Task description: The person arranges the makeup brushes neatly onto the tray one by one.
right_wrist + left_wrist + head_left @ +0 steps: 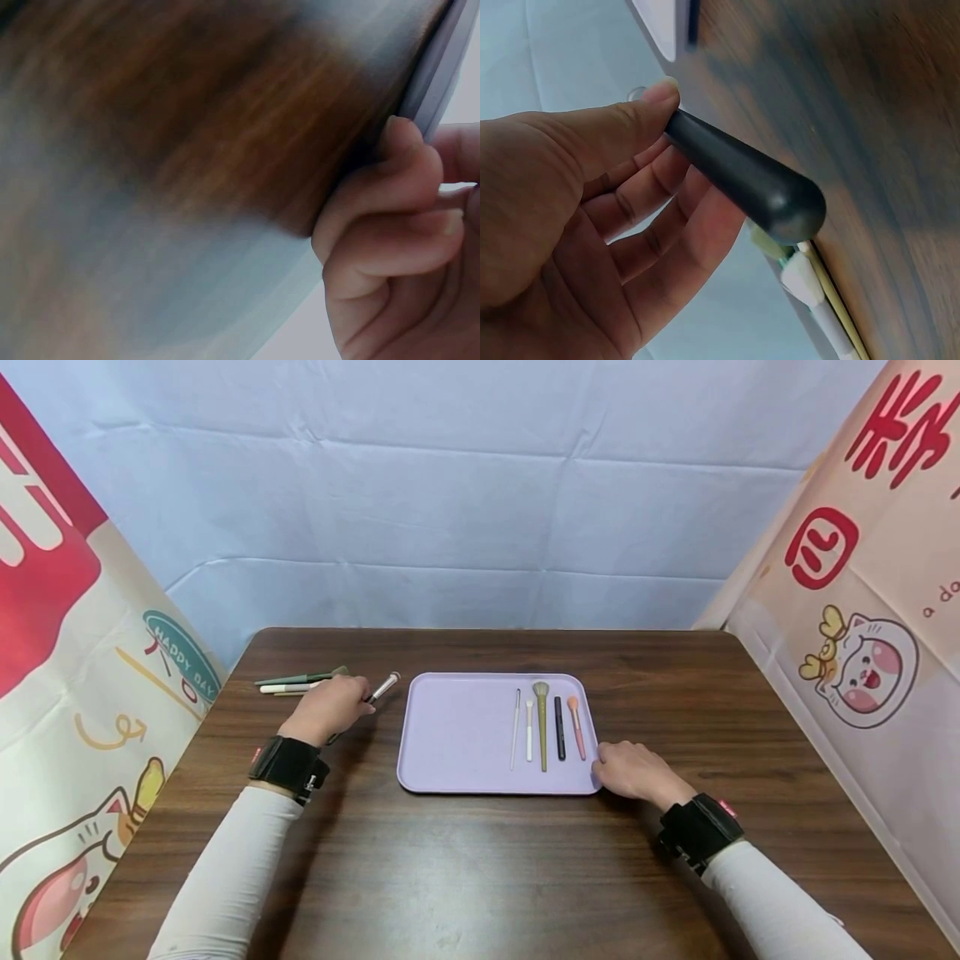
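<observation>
My left hand (330,706) pinches a makeup brush (386,686) between thumb and fingers, left of the lilac tray (457,735). In the left wrist view the brush's thick black handle (742,176) sticks out past the thumb, and its tip is hidden behind the hand. My right hand (633,770) grips the tray's right rim near the front corner, its fingers curled at the edge. On the tray's right half lie a thin pale brush (515,731), a white brush (529,731), an olive brush (543,727), a black stick (559,729) and a pink brush (577,727).
Beyond the left hand, several more brushes lie on the brown wooden table (465,868), among them a green-handled brush (288,679) and a white-handled brush (281,688). A pale blue cloth (450,510) hangs behind the table, with printed cloths on both sides.
</observation>
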Demonstrator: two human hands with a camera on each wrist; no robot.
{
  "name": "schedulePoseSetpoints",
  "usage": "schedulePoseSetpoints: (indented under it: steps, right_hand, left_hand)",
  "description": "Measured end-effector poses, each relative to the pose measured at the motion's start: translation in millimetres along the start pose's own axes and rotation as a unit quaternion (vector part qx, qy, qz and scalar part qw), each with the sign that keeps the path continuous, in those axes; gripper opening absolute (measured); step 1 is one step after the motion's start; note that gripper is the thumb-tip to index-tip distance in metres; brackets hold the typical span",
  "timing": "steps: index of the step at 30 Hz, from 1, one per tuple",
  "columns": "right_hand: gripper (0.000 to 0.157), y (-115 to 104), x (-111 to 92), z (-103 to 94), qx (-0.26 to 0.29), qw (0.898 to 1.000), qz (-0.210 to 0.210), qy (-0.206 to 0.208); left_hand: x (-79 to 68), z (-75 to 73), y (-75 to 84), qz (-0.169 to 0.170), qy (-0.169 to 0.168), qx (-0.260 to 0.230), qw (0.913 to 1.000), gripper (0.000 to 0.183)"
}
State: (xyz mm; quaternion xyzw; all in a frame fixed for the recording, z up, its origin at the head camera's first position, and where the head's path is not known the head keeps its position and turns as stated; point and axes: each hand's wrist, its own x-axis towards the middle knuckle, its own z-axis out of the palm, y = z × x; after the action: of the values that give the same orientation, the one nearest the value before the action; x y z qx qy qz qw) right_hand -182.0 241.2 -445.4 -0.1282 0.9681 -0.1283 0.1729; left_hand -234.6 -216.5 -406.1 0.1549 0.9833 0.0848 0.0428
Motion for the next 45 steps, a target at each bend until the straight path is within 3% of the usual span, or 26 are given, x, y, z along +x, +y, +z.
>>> schedulePoseSetpoints:
  steps: [8,20,27,45]
  right_hand:
    - [0.019,0,0,0.0,0.005,1.0,-0.002,0.004]
    - [0.018,1,0,1.0,0.003,1.0,-0.004,0.006]
    - [0.019,1,0,2.0,0.005,1.0,0.002,0.002]
    - [0.018,1,0,2.3,0.005,1.0,0.002,0.007]
  left_hand:
    - [1.7,2.7,14.1,0.0,0.004,-0.007,1.0,0.017]
    - [8.5,8.3,37.2,-0.031,0.045,-0.063,0.9965,0.017]
    - [13.7,9.9,54.7,-0.052,0.032,-0.074,0.9954,0.016]
    - [24.6,15.5,93.3,-0.066,0.029,-0.057,0.9958,0.02]
